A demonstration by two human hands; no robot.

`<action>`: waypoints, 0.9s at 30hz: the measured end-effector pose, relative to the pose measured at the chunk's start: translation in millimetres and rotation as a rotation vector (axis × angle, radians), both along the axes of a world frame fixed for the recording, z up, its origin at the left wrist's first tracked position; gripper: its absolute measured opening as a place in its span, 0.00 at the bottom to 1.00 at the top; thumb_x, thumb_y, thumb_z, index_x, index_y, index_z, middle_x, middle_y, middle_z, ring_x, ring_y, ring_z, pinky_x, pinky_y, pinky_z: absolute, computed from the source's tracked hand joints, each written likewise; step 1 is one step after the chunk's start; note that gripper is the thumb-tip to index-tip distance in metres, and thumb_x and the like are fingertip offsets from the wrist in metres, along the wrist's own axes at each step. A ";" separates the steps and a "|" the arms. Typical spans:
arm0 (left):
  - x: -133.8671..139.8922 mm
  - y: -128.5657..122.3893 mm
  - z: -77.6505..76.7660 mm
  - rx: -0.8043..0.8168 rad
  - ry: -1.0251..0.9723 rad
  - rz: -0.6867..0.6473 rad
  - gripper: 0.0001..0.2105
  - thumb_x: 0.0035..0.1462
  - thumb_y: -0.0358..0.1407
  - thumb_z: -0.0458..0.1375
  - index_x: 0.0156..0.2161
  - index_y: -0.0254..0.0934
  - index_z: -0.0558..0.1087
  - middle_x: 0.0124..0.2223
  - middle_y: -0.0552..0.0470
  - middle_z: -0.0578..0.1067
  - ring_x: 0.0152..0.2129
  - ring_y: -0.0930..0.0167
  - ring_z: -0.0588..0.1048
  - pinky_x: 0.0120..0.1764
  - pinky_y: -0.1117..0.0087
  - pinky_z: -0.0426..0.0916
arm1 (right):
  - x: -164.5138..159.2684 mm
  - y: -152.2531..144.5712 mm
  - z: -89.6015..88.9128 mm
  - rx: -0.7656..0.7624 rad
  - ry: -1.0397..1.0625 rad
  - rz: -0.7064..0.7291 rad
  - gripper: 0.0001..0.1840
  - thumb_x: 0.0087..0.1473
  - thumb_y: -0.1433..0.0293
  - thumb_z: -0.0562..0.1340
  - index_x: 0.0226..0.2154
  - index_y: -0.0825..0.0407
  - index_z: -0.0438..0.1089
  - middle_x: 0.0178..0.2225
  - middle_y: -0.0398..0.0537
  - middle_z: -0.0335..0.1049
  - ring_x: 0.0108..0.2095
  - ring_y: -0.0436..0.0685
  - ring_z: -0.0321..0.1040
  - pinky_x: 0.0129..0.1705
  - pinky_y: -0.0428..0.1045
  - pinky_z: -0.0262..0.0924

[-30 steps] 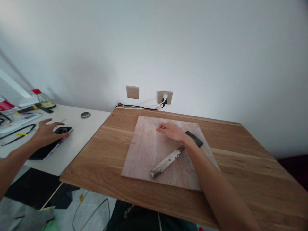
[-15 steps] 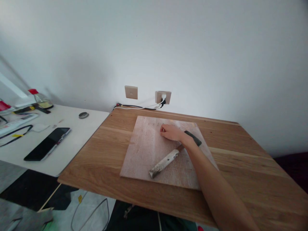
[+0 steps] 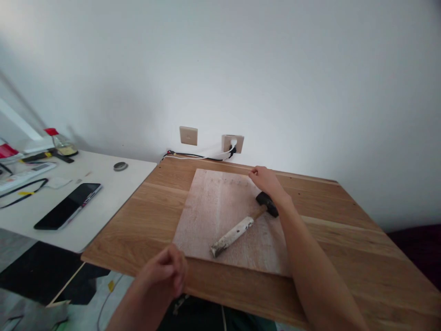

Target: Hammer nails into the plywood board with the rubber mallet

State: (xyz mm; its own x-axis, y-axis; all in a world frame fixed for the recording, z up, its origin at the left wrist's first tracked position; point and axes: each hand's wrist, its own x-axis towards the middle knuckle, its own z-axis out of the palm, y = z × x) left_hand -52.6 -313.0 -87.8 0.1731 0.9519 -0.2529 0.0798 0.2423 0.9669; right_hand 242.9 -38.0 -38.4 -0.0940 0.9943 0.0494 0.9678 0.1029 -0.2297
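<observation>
A hammer (image 3: 234, 234) with a black head and a worn white handle lies slantwise on a thin, pale wooden board (image 3: 203, 216). Beyond the hammer head, near the board's far right corner, my right hand (image 3: 267, 179) has its fingers pinched together; what they hold, if anything, is hidden. A row of small specks, too tiny to name, runs along the board's far edge. My left hand (image 3: 167, 271) is over the near edge, left of the hammer's handle end, with fingers curled in and their contents out of sight.
The board rests on a brown wooden table (image 3: 148, 220) against a wall. At the left, a white table (image 3: 99, 165) bears a phone (image 3: 69, 207), a round tin (image 3: 120, 166), a red-capped bottle (image 3: 64, 143) and cables. Plugged cords (image 3: 233, 146) hang by the wall.
My right hand has moved right and away from me, toward the board's far right corner. My left hand has come into view at the near edge. The hammer head is now less covered.
</observation>
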 end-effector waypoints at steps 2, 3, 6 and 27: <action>26.2 36.9 0.6 0.091 -0.064 0.134 0.07 0.55 0.48 0.56 0.32 0.50 0.70 0.29 0.49 0.69 0.27 0.62 0.72 0.33 0.57 0.68 | -2.6 1.5 -7.3 -0.008 -0.040 -0.023 0.19 0.67 0.66 0.54 0.44 0.58 0.79 0.45 0.67 0.80 0.48 0.66 0.77 0.47 0.52 0.64; 37.5 58.4 4.6 0.151 -0.031 0.131 0.06 0.55 0.46 0.57 0.35 0.50 0.70 0.30 0.50 0.70 0.28 0.63 0.73 0.34 0.58 0.69 | -4.8 2.0 -11.7 -0.016 -0.059 -0.026 0.18 0.66 0.66 0.56 0.43 0.58 0.79 0.46 0.68 0.80 0.48 0.68 0.77 0.48 0.53 0.65; 62.2 131.7 24.0 0.387 0.296 0.043 0.07 0.62 0.41 0.53 0.45 0.48 0.69 0.42 0.47 0.75 0.39 0.64 0.77 0.42 0.60 0.72 | -10.8 3.0 -22.6 -0.035 -0.102 -0.021 0.17 0.66 0.67 0.58 0.44 0.60 0.79 0.48 0.73 0.78 0.50 0.71 0.76 0.50 0.56 0.65; 80.4 332.8 12.5 0.760 0.918 -0.552 0.10 0.48 0.24 0.58 0.35 0.36 0.78 0.35 0.49 0.80 0.32 0.66 0.77 0.36 0.68 0.68 | 8.4 20.2 -6.4 0.096 0.591 -0.041 0.18 0.67 0.58 0.51 0.29 0.47 0.64 0.23 0.45 0.65 0.26 0.56 0.65 0.28 0.48 0.62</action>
